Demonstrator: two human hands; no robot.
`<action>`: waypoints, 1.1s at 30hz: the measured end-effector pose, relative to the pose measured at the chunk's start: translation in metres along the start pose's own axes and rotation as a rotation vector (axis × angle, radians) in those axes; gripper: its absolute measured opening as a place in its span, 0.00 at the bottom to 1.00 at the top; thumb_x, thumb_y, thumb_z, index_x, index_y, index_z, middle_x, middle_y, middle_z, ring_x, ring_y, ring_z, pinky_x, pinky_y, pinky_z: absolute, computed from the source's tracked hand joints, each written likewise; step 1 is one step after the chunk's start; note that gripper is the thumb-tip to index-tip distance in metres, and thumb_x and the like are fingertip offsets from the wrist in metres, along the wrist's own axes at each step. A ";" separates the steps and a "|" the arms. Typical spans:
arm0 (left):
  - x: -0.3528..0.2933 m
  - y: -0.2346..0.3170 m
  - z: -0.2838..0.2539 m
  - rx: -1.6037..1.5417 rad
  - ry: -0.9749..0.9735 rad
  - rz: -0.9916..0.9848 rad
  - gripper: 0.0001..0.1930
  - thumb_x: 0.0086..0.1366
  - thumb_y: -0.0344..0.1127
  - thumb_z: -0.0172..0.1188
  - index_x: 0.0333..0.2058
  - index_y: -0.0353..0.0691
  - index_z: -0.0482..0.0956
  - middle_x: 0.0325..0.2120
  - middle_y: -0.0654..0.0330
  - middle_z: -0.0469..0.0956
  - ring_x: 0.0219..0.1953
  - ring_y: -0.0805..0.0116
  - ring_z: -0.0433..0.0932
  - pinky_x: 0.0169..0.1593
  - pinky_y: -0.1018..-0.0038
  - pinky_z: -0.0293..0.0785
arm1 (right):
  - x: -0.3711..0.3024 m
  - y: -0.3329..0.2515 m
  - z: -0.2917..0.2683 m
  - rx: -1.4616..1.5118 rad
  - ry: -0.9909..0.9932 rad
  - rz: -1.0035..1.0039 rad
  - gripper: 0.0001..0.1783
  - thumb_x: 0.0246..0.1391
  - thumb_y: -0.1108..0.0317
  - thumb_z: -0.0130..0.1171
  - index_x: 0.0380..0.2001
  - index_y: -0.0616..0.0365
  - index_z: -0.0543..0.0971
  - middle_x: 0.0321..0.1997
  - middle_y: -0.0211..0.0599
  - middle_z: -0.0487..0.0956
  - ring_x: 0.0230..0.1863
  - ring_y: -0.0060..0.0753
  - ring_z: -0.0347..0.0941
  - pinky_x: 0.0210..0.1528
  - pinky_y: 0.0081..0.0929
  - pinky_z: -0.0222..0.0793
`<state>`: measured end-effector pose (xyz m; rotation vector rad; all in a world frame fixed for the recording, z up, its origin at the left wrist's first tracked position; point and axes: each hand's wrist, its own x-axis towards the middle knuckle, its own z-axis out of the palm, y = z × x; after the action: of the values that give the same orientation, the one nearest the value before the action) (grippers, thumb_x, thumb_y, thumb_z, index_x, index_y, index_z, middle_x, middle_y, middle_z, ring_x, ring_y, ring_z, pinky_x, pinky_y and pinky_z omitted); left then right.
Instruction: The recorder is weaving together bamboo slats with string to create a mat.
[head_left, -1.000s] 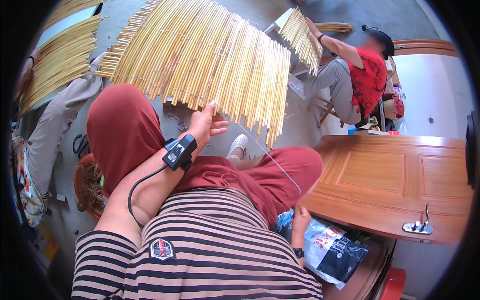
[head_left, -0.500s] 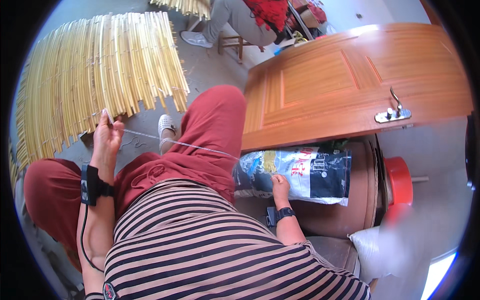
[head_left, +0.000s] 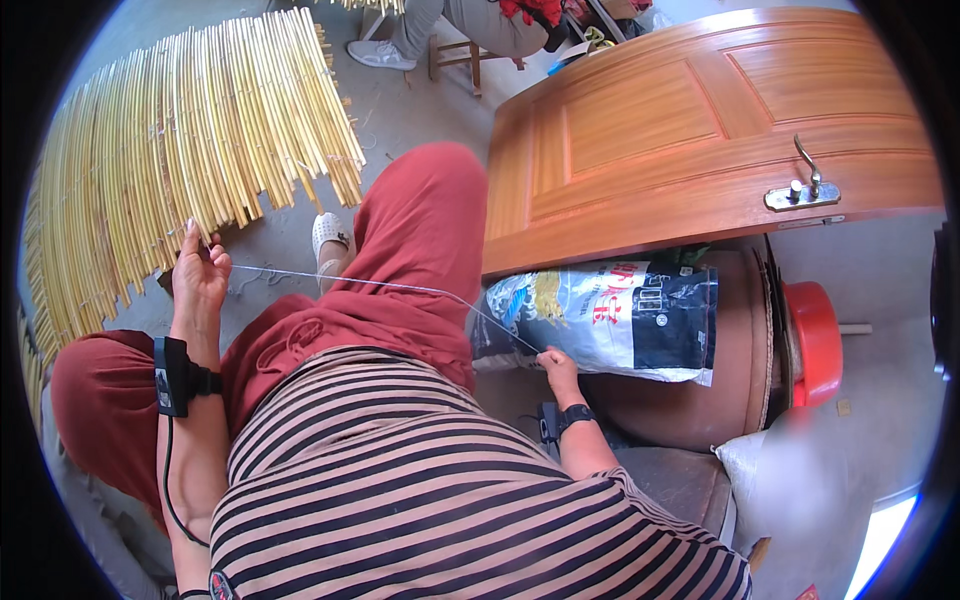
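A white cord [head_left: 400, 286] stretches from the near edge of a reed mat [head_left: 180, 130] across my lap. My left hand [head_left: 202, 275] is closed with its fingertips pinching the cord close against the reed ends. Off to the right, my right hand [head_left: 560, 368] is closed in a fist on the other end of the cord, in front of a printed plastic sack [head_left: 610, 315]. The mat is made of long yellow reeds lying side by side, bound by rows of thread. The cord dips slightly as it passes my right thigh.
A brown wooden door [head_left: 640, 140] with a metal handle [head_left: 797, 185] stands beyond the sack. Behind the sack are a large brown jar [head_left: 735, 350] and a red round container [head_left: 815, 335]. At the top, another person in grey trousers [head_left: 490, 25] sits near a wooden stool [head_left: 458, 62].
The view has shifted a little, so the door and mat sit higher. The cord now shows all the way to my right hand, which stays closed by the sack. My left hand remains at the mat edge.
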<state>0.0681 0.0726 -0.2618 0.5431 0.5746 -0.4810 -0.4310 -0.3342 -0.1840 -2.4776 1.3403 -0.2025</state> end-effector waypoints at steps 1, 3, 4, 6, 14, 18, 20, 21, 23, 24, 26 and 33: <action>-0.001 0.000 0.004 0.003 0.009 0.005 0.11 0.60 0.43 0.61 0.36 0.46 0.72 0.24 0.59 0.71 0.16 0.75 0.63 0.17 0.82 0.61 | 0.000 0.004 -0.001 0.103 -0.111 0.146 0.07 0.50 0.68 0.58 0.24 0.59 0.80 0.36 0.36 0.79 0.41 0.30 0.74 0.45 0.23 0.66; 0.004 -0.005 0.003 0.000 -0.001 -0.003 0.11 0.60 0.42 0.61 0.36 0.47 0.72 0.24 0.60 0.71 0.17 0.75 0.63 0.18 0.81 0.62 | -0.005 0.009 -0.005 0.205 -0.206 0.302 0.07 0.51 0.68 0.58 0.24 0.59 0.80 0.35 0.32 0.79 0.35 0.25 0.74 0.41 0.20 0.66; 0.005 -0.007 0.002 0.004 -0.010 -0.016 0.11 0.60 0.42 0.61 0.36 0.47 0.72 0.24 0.60 0.71 0.17 0.75 0.63 0.18 0.81 0.62 | -0.008 0.011 -0.005 0.282 -0.207 0.322 0.07 0.52 0.68 0.57 0.24 0.58 0.80 0.32 0.29 0.78 0.30 0.21 0.71 0.39 0.18 0.67; 0.006 0.000 -0.008 -0.025 -0.021 0.013 0.10 0.60 0.42 0.61 0.38 0.48 0.73 0.23 0.60 0.71 0.18 0.75 0.64 0.19 0.81 0.62 | -0.009 0.004 -0.002 0.362 -0.212 0.336 0.07 0.53 0.67 0.57 0.25 0.57 0.80 0.29 0.25 0.77 0.26 0.17 0.68 0.37 0.17 0.68; 0.023 -0.002 -0.026 0.002 -0.046 0.029 0.10 0.60 0.41 0.61 0.36 0.45 0.75 0.23 0.60 0.73 0.18 0.75 0.70 0.19 0.81 0.71 | -0.027 0.007 -0.028 0.780 -0.246 0.616 0.03 0.54 0.66 0.58 0.31 0.52 0.76 0.26 0.24 0.72 0.28 0.19 0.69 0.34 0.29 0.73; 0.021 0.001 -0.026 0.026 -0.072 0.015 0.10 0.61 0.42 0.61 0.37 0.46 0.75 0.23 0.60 0.73 0.18 0.75 0.69 0.18 0.82 0.68 | -0.021 0.001 -0.030 0.950 -0.174 0.739 0.04 0.54 0.66 0.58 0.29 0.51 0.74 0.27 0.26 0.75 0.28 0.22 0.71 0.31 0.29 0.72; 0.016 0.001 -0.023 0.044 -0.068 0.020 0.10 0.61 0.43 0.60 0.37 0.47 0.75 0.23 0.60 0.74 0.17 0.76 0.68 0.17 0.83 0.66 | -0.014 -0.002 -0.030 0.988 -0.160 0.756 0.04 0.54 0.67 0.58 0.29 0.51 0.73 0.28 0.28 0.77 0.27 0.23 0.72 0.27 0.26 0.71; 0.014 0.002 -0.023 0.058 -0.065 0.023 0.10 0.61 0.43 0.60 0.37 0.48 0.75 0.24 0.60 0.74 0.17 0.76 0.67 0.17 0.84 0.65 | -0.010 -0.006 -0.031 1.027 -0.142 0.733 0.04 0.54 0.67 0.58 0.29 0.52 0.73 0.29 0.30 0.77 0.27 0.23 0.72 0.26 0.25 0.71; 0.018 -0.001 -0.016 0.063 -0.076 0.012 0.09 0.61 0.44 0.60 0.37 0.49 0.75 0.24 0.60 0.74 0.17 0.77 0.66 0.15 0.85 0.62 | -0.002 -0.015 -0.038 1.116 -0.063 0.674 0.04 0.53 0.69 0.57 0.29 0.53 0.72 0.31 0.33 0.79 0.26 0.22 0.73 0.22 0.20 0.69; 0.016 0.007 -0.021 0.073 -0.069 0.019 0.09 0.61 0.44 0.59 0.36 0.50 0.74 0.24 0.60 0.74 0.16 0.77 0.66 0.14 0.85 0.60 | 0.005 -0.023 -0.035 1.177 -0.053 0.612 0.06 0.52 0.69 0.58 0.28 0.54 0.71 0.33 0.36 0.79 0.27 0.23 0.73 0.22 0.18 0.68; 0.027 0.011 -0.035 0.072 -0.103 0.005 0.09 0.62 0.46 0.58 0.30 0.50 0.72 0.22 0.59 0.74 0.15 0.80 0.64 0.12 0.88 0.55 | 0.021 -0.052 -0.039 1.360 0.149 0.536 0.05 0.51 0.72 0.57 0.28 0.54 0.71 0.32 0.36 0.78 0.24 0.23 0.71 0.20 0.17 0.65; -0.037 0.003 0.014 0.077 0.005 0.045 0.17 0.60 0.50 0.59 0.26 0.43 0.69 0.18 0.61 0.71 0.14 0.82 0.64 0.14 0.87 0.56 | 0.089 -0.173 -0.067 1.762 0.416 0.346 0.21 0.53 0.79 0.53 0.52 0.71 0.68 0.43 0.42 0.78 0.25 0.17 0.71 0.20 0.08 0.66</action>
<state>0.0478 0.0767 -0.2278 0.6293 0.5497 -0.4607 -0.2639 -0.3341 -0.0646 -0.7188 0.8689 -1.1935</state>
